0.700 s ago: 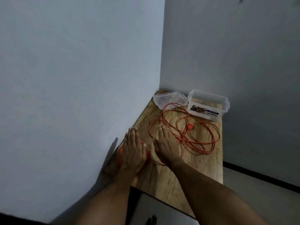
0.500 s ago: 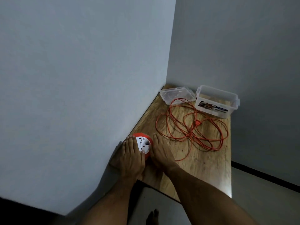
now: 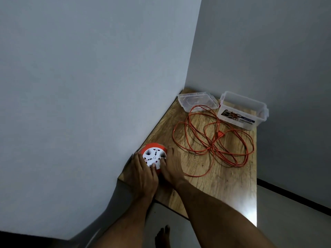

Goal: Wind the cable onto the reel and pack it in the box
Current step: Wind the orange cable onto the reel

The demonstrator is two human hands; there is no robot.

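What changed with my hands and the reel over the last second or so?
Both hands slid back off the orange cable reel, uncovering its white socket face. The left hand and right hand now grip its near edge, fingertips on the face. The loose orange cable, clear box and lid stayed put on the wooden table.

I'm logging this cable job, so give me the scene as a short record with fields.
surface: wooden table in a wall corner
reel: orange reel, white socket face up, by the left wall
left hand: on the reel
right hand: on the reel
cable: orange cable in loose loops, unwound
box: clear box, open, far end
lid: lid beside the box
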